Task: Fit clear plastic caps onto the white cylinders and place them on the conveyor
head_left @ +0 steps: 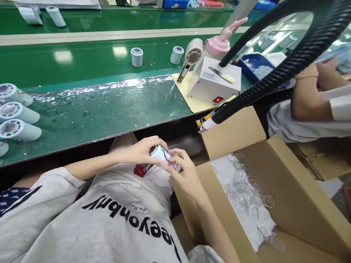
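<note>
My left hand [146, 150] is closed around a small pale blue fan housing [159, 153], a short cylinder with a slotted end, held above my lap just in front of the bench edge. Thin dark red and black wires [166, 157] run along its side. At the other end, my right hand [185, 171] has its fingers closed on the housing close to the wires. Something shiny shows under those fingers, too small to make out.
More fan housings [20, 130] lie at the left on the green bench [109, 113]; others stand on the belt [93, 54]. A grey box [219, 82] with a lit red switch, a black hose [260, 82] and an open carton [296, 190] of clear plastic rings are at right. A co-worker's arm [309, 95] is beyond.
</note>
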Available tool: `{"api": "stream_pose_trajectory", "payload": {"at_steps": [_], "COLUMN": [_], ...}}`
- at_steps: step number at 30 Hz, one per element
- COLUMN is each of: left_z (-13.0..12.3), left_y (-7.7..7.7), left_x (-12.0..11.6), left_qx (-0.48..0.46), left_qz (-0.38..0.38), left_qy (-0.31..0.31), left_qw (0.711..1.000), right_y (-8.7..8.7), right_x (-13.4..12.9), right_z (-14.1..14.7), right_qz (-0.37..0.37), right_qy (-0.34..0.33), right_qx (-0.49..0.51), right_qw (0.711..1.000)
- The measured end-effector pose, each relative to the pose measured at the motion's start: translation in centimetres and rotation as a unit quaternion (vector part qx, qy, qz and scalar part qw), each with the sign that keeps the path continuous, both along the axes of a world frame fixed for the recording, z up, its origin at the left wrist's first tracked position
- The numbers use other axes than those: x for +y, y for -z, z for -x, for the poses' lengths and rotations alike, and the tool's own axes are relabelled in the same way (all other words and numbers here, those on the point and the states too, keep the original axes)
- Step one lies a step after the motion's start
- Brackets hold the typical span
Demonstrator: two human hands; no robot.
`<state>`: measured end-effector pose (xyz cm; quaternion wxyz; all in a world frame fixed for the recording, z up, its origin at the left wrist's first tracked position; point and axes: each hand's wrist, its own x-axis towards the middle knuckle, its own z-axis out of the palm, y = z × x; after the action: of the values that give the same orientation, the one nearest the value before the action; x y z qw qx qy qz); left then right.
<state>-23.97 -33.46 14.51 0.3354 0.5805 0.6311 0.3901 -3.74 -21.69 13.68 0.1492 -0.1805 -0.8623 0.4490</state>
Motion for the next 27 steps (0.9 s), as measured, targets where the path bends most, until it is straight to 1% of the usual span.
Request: {"api": "stream_pose_trajectory", "payload": {"at_steps": [4, 6, 9, 11, 12, 13, 14, 16, 18, 19, 20, 22, 27], "left_z": [-0.1, 0.0, -0.2, -0.4, -0.5, -0.7, -0.8, -1.1, -1.2, -1.2, -1.2, -1.1, -0.9], "left_y": [2.2, 2.8, 2.8, 2.3, 2.0, 1.8, 1.5, 1.0, 0.7, 0.6, 0.5, 0.4, -0.2], "left_x": [-0.1, -0.2, -0.5, -0.7, -0.8, -0.9, -1.0, -1.3, -1.5, -1.6, -1.7, -1.9, -2.1], "left_qx": [-0.016, -0.025, -0.073, -0.126, -0.16, -0.198, -0.237, -0.299, -0.323, -0.322, -0.318, -0.301, -0.236], "left_qz": [-0.065, -0.082, -0.067, -0.039, -0.022, -0.004, 0.016, 0.058, 0.088, 0.094, 0.095, 0.086, 0.009], "left_qy": [0.012, 0.031, 0.061, 0.054, 0.04, 0.021, 0.004, -0.016, -0.019, -0.016, -0.013, -0.001, 0.041], "left_qw": [0.998, 0.996, 0.993, 0.99, 0.986, 0.98, 0.971, 0.953, 0.942, 0.942, 0.943, 0.95, 0.971], "right_y": [-0.6, -0.7, -0.5, -0.3, -0.3, -0.2, -0.1, -0.1, 0.0, 0.0, 0.0, 0.0, 0.1], "right_x": [-0.4, -0.2, 0.2, 0.5, 0.6, 0.6, 0.6, 0.5, 0.4, 0.4, 0.4, 0.3, 0.0], "right_z": [0.2, 0.4, 0.4, 0.1, 0.0, -0.2, -0.4, -0.8, -1.1, -1.3, -1.4, -1.6, -2.1], "right_qz": [0.117, 0.175, 0.254, 0.279, 0.271, 0.244, 0.197, 0.079, -0.015, -0.041, -0.054, -0.054, 0.011], "right_qy": [0.076, 0.098, 0.118, 0.103, 0.082, 0.056, 0.029, -0.012, -0.03, -0.036, -0.042, -0.05, -0.042], "right_qx": [0.033, 0.042, 0.071, 0.096, 0.103, 0.106, 0.109, 0.117, 0.128, 0.133, 0.135, 0.133, 0.118], "right_qw": [0.99, 0.979, 0.957, 0.95, 0.953, 0.962, 0.974, 0.99, 0.991, 0.99, 0.989, 0.988, 0.992]}}
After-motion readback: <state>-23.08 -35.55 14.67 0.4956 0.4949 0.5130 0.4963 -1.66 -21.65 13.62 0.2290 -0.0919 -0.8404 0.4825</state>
